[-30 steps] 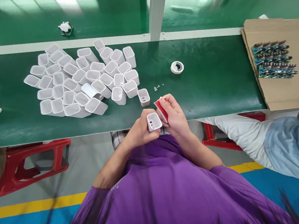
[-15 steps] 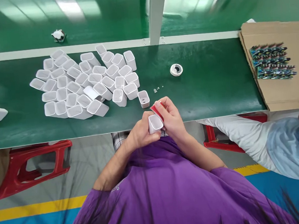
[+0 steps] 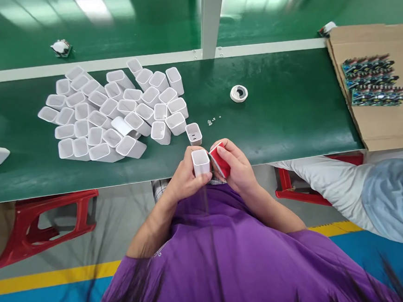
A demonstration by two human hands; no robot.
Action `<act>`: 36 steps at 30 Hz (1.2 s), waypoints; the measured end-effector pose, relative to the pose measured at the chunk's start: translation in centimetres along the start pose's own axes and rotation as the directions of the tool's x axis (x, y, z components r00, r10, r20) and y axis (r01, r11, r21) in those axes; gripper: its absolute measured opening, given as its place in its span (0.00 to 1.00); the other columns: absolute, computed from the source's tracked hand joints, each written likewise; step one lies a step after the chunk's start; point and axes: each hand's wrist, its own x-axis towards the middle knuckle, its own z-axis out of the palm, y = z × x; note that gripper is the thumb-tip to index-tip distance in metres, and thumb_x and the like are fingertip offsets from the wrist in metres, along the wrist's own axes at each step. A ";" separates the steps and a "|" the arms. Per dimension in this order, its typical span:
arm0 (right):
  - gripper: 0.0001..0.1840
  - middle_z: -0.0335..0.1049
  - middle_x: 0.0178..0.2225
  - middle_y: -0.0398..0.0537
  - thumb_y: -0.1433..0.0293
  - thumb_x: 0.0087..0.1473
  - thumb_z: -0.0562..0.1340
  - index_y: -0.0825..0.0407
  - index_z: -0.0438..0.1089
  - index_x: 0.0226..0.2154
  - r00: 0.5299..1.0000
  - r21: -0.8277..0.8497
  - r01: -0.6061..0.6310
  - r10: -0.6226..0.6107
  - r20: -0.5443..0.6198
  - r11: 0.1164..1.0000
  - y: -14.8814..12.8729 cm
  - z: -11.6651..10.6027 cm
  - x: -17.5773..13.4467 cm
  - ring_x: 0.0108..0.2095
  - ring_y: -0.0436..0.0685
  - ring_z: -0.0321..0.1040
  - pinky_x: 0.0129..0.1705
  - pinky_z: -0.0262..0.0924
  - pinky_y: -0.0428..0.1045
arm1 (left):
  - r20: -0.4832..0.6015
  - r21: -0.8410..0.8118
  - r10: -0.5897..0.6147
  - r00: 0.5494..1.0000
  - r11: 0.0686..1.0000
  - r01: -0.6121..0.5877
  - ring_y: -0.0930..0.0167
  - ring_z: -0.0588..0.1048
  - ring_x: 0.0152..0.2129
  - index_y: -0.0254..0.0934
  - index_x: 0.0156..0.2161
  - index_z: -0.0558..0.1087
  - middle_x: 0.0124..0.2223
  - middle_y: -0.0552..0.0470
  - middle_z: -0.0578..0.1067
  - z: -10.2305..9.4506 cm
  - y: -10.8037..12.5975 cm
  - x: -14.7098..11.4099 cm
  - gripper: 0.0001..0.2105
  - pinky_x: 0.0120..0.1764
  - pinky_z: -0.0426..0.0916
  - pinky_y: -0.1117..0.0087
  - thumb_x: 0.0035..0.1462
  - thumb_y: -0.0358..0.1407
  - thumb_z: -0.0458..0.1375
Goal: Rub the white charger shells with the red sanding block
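My left hand (image 3: 185, 174) is wrapped round a white plastic housing (image 3: 201, 164), a rounded box whose open end faces up. Between the thumb and fingers of my right hand (image 3: 238, 166) is a flat red pad with a pale edge (image 3: 222, 161), held just right of the housing and slightly apart from it. Just beyond my hands, a single white housing (image 3: 194, 135) stands on the green table, two dark slots visible inside it. Many similar white housings (image 3: 109, 107) are grouped to the left, mostly with open ends up.
A white ring-shaped roll (image 3: 239, 93) and some tiny pale bits (image 3: 212, 121) lie on the green table (image 3: 282, 116). At right, several circuit boards (image 3: 373, 81) rest on cardboard (image 3: 388, 129). A person in light clothing (image 3: 382, 188) sits at right. A red stool (image 3: 53, 223) stands at left.
The housing in my left hand has shifted slightly left and turned more upright. My right hand has drawn the red pad away from it to the right, showing more of its red face.
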 end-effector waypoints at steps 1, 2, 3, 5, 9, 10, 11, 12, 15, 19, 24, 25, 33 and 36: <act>0.17 0.59 0.22 0.35 0.53 0.56 0.65 0.48 0.65 0.34 1.000 -0.043 0.025 -0.025 0.013 0.999 0.0 0.0 -0.1 0.15 0.45 0.51 0.14 0.50 0.43 | -0.009 0.002 -0.012 1.000 1.000 0.012 0.74 0.70 0.23 0.41 0.45 0.61 0.30 0.59 0.70 0.0 0.1 0.0 0.18 0.27 0.64 0.72 0.52 0.42 0.61; 0.16 0.61 0.24 0.36 0.53 0.57 0.65 0.48 0.66 0.34 0.997 -0.105 0.068 -0.065 0.031 0.992 0.0 0.0 -0.2 0.17 0.46 0.55 0.17 0.53 0.44 | -0.020 0.008 -0.021 1.000 1.000 0.021 0.74 0.69 0.23 0.41 0.44 0.61 0.30 0.58 0.69 0.0 0.1 0.0 0.18 0.27 0.64 0.72 0.52 0.42 0.61; 0.16 0.63 0.26 0.38 0.53 0.57 0.65 0.48 0.67 0.34 0.991 -0.180 0.127 -0.120 0.052 0.975 -0.1 0.0 -0.3 0.20 0.47 0.58 0.20 0.57 0.45 | -0.029 0.015 -0.025 0.999 1.000 0.026 0.74 0.69 0.23 0.41 0.44 0.62 0.31 0.58 0.69 -0.1 0.1 0.0 0.18 0.26 0.64 0.73 0.51 0.42 0.61; 0.15 0.66 0.31 0.43 0.54 0.57 0.65 0.49 0.69 0.34 0.965 -0.327 0.261 -0.240 0.104 0.908 -0.2 -0.1 -0.4 0.28 0.50 0.64 0.29 0.63 0.47 | -0.038 0.040 -0.021 0.999 0.999 0.023 0.74 0.70 0.24 0.41 0.44 0.62 0.32 0.57 0.70 -0.2 0.0 0.0 0.17 0.26 0.65 0.73 0.51 0.40 0.61; 0.12 0.64 0.37 0.46 0.57 0.58 0.64 0.49 0.71 0.33 0.946 -0.429 0.324 -0.286 0.153 0.843 -0.1 -0.1 -0.2 0.35 0.53 0.65 0.33 0.64 0.49 | -0.024 0.109 0.026 0.999 0.994 -0.023 0.74 0.72 0.24 0.41 0.43 0.62 0.33 0.57 0.71 -0.2 -0.2 -0.2 0.17 0.26 0.65 0.73 0.48 0.34 0.61; 0.12 0.64 0.38 0.46 0.57 0.59 0.63 0.48 0.71 0.33 0.950 -0.428 0.314 -0.281 0.138 0.848 0.1 0.0 -0.1 0.35 0.53 0.65 0.34 0.65 0.49 | -0.010 0.119 0.034 0.999 0.992 -0.033 0.74 0.72 0.23 0.41 0.43 0.61 0.32 0.58 0.71 -0.2 -0.2 -0.2 0.18 0.25 0.65 0.73 0.47 0.34 0.61; 0.11 0.65 0.38 0.46 0.58 0.59 0.63 0.48 0.70 0.33 0.951 -0.422 0.308 -0.288 0.113 0.852 0.2 0.0 0.1 0.36 0.53 0.66 0.36 0.65 0.49 | 0.006 0.132 0.038 0.999 0.990 -0.039 0.74 0.72 0.22 0.42 0.44 0.61 0.31 0.59 0.71 -0.1 -0.2 -0.2 0.19 0.25 0.65 0.73 0.47 0.33 0.61; 0.11 0.65 0.38 0.45 0.58 0.59 0.64 0.48 0.69 0.32 0.949 -0.416 0.309 -0.303 0.081 0.855 0.4 0.1 0.3 0.37 0.52 0.66 0.38 0.66 0.49 | 0.020 0.152 0.035 0.999 0.988 -0.037 0.74 0.71 0.22 0.42 0.44 0.60 0.30 0.59 0.70 0.0 -0.1 -0.2 0.20 0.25 0.64 0.73 0.46 0.32 0.62; 0.12 0.67 0.33 0.42 0.58 0.57 0.66 0.48 0.68 0.32 0.959 -0.342 0.263 -0.284 -0.012 0.902 0.7 0.4 1.1 0.33 0.50 0.66 0.36 0.66 0.47 | 0.033 0.206 -0.001 0.999 0.979 -0.006 0.73 0.71 0.22 0.41 0.42 0.60 0.30 0.59 0.71 0.2 -0.1 -0.2 0.19 0.25 0.64 0.72 0.45 0.31 0.61; 0.16 0.59 0.20 0.33 0.53 0.56 0.65 0.46 0.64 0.34 1.000 -0.034 0.020 -0.020 0.011 0.999 0.2 0.6 1.6 0.14 0.45 0.51 0.13 0.52 0.42 | 0.089 -0.104 0.038 0.995 0.994 -0.028 0.69 0.75 0.28 0.42 0.43 0.60 0.34 0.54 0.73 -0.2 -0.3 -0.1 0.17 0.30 0.71 0.67 0.52 0.39 0.61; 0.19 0.58 0.18 0.30 0.52 0.54 0.67 0.48 0.63 0.34 0.990 0.124 -0.097 0.084 0.110 0.988 -0.4 0.7 1.3 0.11 0.43 0.50 0.10 0.50 0.40 | 0.105 -0.416 0.032 0.994 0.909 0.015 0.72 0.70 0.18 0.43 0.42 0.56 0.27 0.58 0.73 -0.6 -0.2 0.3 0.23 0.18 0.64 0.73 0.51 0.50 0.64; 0.19 0.59 0.17 0.30 0.52 0.55 0.66 0.48 0.63 0.34 0.989 0.126 -0.096 0.081 0.123 0.987 -0.4 0.7 1.2 0.11 0.43 0.51 0.11 0.51 0.40 | 0.105 -0.437 0.007 0.994 0.899 0.040 0.73 0.70 0.16 0.44 0.41 0.56 0.26 0.58 0.73 -0.5 -0.2 0.3 0.25 0.16 0.63 0.73 0.50 0.53 0.64; 0.14 0.61 0.14 0.30 0.55 0.61 0.61 0.49 0.64 0.36 0.988 0.086 -0.059 0.045 0.148 0.995 -0.5 1.1 0.8 0.11 0.45 0.57 0.13 0.57 0.40 | 0.087 -0.567 -0.076 0.993 0.816 0.112 0.72 0.70 0.12 0.43 0.41 0.55 0.24 0.59 0.75 -0.4 -0.2 0.5 0.26 0.11 0.57 0.77 0.51 0.59 0.60; 0.13 0.62 0.16 0.32 0.56 0.62 0.61 0.48 0.65 0.37 0.991 -0.007 -0.002 0.003 0.133 1.000 -0.7 1.2 0.3 0.12 0.46 0.57 0.15 0.60 0.43 | 0.111 -0.567 -0.080 0.991 0.814 0.129 0.71 0.71 0.13 0.43 0.41 0.55 0.25 0.58 0.75 -0.4 -0.1 0.3 0.26 0.12 0.58 0.76 0.51 0.58 0.61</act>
